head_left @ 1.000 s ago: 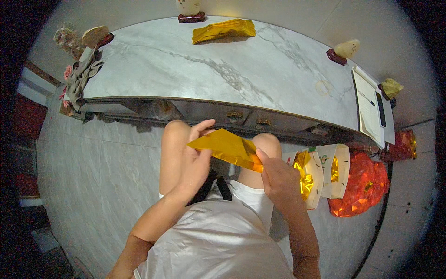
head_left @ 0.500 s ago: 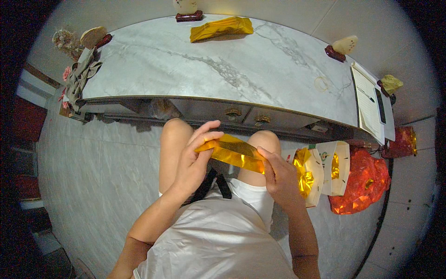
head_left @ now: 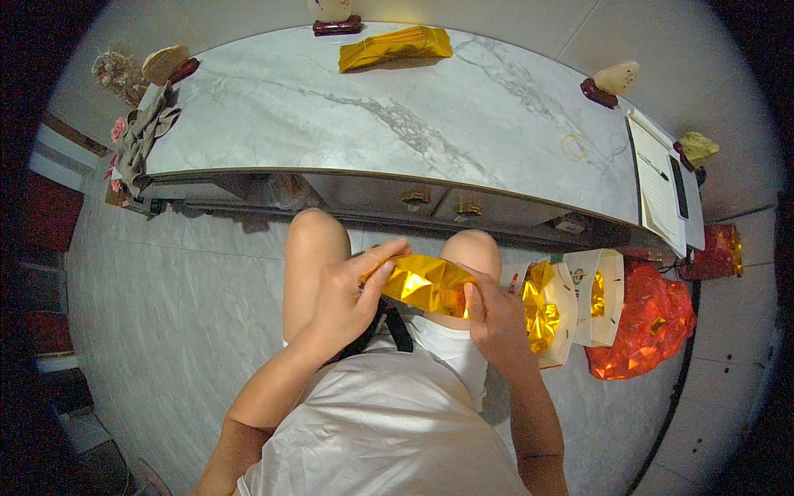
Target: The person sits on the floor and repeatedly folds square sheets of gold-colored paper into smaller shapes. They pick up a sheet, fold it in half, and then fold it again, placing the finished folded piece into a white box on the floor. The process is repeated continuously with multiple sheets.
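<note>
Foil [head_left: 428, 283], flatter a second ago, now bulges, creased, so its shaping seems further along; left hand [head_left: 341, 299] and right hand [head_left: 502, 321] pinch its ends

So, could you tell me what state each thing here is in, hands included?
Gold foil: bent, creased
Left hand: gripping the foil's left end
Right hand: gripping its right end
Gold bundle: lying on the table
Notebook: open
Pen: lying on the notebook
Pale bags: open
Red bag: crumpled; open or shut unclear
Grey cloth: crumpled
</note>
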